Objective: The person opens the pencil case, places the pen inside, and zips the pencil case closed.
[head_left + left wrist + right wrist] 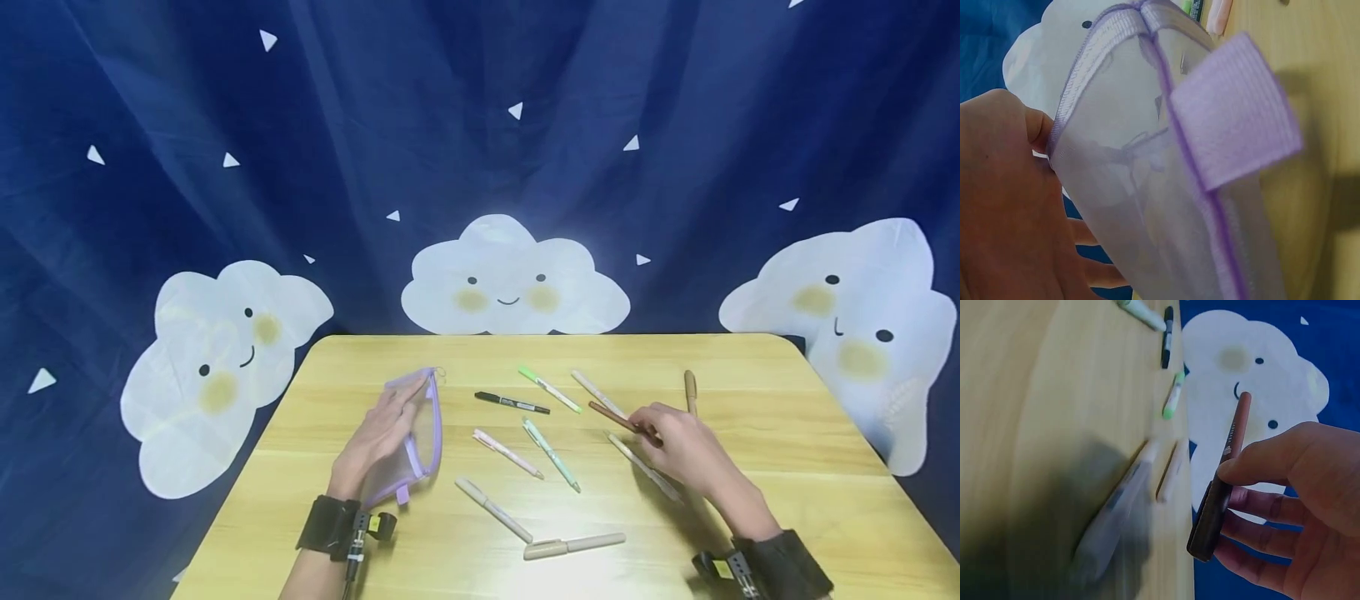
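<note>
My left hand (381,427) holds a see-through mesh pencil case (426,429) with purple trim. In the left wrist view the thumb lies at the edge of the pencil case (1110,169) and the fingers pass behind it; a purple fabric tab (1238,112) sticks out. Between the thumb and fingers of my right hand (682,442) is a brown marker pen (1225,475), raised over the table. Below that hand lies a pale pen (637,462). Another pale pen (596,392) is just behind the brown one, and a tan pen (691,390) lies beyond the hand.
Mid-table lie a black pen (512,403), a green-tipped highlighter (551,389), a pink pen (507,453) and a mint pen (551,454). Two beige pens, one slanted (495,510) and one nearly level (573,546), lie nearer me. A blue cloud-patterned curtain (360,125) hangs behind the table.
</note>
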{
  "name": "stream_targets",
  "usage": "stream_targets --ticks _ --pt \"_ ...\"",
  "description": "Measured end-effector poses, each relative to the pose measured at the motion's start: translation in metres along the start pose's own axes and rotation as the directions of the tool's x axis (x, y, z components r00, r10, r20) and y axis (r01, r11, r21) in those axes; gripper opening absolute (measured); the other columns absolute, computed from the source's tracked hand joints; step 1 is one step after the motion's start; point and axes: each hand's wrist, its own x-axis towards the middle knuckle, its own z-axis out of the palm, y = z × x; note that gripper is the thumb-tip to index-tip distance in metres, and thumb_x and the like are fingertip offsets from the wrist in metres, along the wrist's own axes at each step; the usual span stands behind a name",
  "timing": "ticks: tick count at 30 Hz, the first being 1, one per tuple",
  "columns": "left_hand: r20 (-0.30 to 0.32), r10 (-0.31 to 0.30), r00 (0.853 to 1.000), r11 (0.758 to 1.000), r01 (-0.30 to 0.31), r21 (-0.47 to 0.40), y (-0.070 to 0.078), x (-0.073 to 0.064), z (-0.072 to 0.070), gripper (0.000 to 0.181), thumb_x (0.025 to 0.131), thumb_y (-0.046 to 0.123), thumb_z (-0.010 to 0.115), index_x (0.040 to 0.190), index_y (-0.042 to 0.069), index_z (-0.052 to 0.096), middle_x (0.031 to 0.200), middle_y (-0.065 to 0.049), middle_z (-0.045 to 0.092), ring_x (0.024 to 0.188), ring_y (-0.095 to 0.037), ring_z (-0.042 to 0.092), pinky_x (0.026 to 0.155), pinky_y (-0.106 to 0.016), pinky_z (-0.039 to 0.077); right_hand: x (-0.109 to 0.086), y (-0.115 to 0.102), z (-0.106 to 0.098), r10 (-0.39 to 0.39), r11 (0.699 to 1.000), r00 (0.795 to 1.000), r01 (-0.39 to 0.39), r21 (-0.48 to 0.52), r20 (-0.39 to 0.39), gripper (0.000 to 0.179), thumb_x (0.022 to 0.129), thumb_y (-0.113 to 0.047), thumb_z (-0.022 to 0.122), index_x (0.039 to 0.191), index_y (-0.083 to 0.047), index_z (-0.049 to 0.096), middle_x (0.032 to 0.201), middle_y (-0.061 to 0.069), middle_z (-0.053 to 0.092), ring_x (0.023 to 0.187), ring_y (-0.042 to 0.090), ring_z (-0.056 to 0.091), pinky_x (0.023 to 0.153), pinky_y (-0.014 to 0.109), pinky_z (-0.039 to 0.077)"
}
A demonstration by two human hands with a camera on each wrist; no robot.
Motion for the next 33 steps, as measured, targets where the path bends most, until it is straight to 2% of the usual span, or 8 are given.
stream_targets --ticks 9,15,20,24,28,33 --pt "-0.009 0.089 0.996 0.996 -0.088 0.021 -0.004 0.001 0.003 0.053 0.112 0.028 0.02 0.165 0.026 0.025 0.167 -0.018 0.026 0.15 -0.047 0.024 0.114 -0.076 0.017 0.032 -0.027 0.015 0.016 0.999 1.0 -0.017 0.05 0.025 0.015 0.084 -0.002 0.077 0.098 -0.008 0.077 0.088 -0.002 0.07 0.077 0.014 0.064 0.067 0.038 0.057" --pt "0.008 0.074 0.997 0.997 -0.074 0.018 -0.003 -0.001 0.005 0.054 0.111 0.028 0.021 0.165 0.025 0.025 0.166 -0.021 0.025 0.149 -0.049 0.024 0.114 -0.076 0.018 0.051 -0.052 0.025 0.008 0.998 0.997 -0.013 0.066 0.079 0.011 0.084 -0.002 0.075 0.094 -0.008 0.076 0.082 -0.003 0.066 0.07 0.011 0.057 0.06 0.032 0.051" --pt "-0.017 0.064 0.998 0.997 -0.063 0.037 -0.002 -0.002 0.006 0.054 0.111 0.029 0.02 0.165 0.027 0.025 0.166 -0.019 0.026 0.149 -0.049 0.024 0.113 -0.076 0.019 0.068 -0.071 0.033 -0.006 0.997 0.996 -0.001 0.079 0.091 0.009 0.085 -0.002 0.074 0.09 -0.009 0.076 0.074 -0.005 0.06 0.063 0.011 0.049 0.053 0.029 0.043" --pt "-0.033 0.062 0.998 0.997 -0.061 0.047 -0.001 -0.003 0.007 0.054 0.111 0.029 0.02 0.165 0.028 0.025 0.167 -0.014 0.026 0.151 -0.046 0.022 0.115 -0.074 0.018 0.08 -0.085 0.044 0.006 0.994 0.995 -0.017 0.109 0.101 0.008 0.085 -0.003 0.075 0.09 -0.008 0.078 0.076 -0.005 0.065 0.066 0.012 0.054 0.056 0.031 0.047" --pt "-0.04 0.062 0.997 0.997 -0.06 0.04 0.002 -0.003 0.007 0.054 0.111 0.027 0.02 0.165 0.027 0.025 0.168 -0.013 0.026 0.152 -0.045 0.02 0.116 -0.073 0.018 0.091 -0.101 0.055 0.029 0.985 0.993 -0.048 0.167 0.116 0.007 0.087 -0.003 0.075 0.092 -0.006 0.078 0.08 -0.001 0.07 0.067 0.012 0.058 0.06 0.031 0.052" --pt "-0.048 0.068 0.997 0.997 -0.067 0.028 0.003 -0.001 0.005 0.054 0.111 0.025 0.02 0.165 0.027 0.025 0.167 -0.016 0.027 0.151 -0.046 0.023 0.114 -0.076 0.019 0.103 -0.126 0.066 0.025 0.959 0.987 -0.069 0.274 0.161 0.01 0.091 -0.003 0.072 0.099 -0.005 0.077 0.085 0.004 0.073 0.065 0.011 0.058 0.055 0.026 0.05"
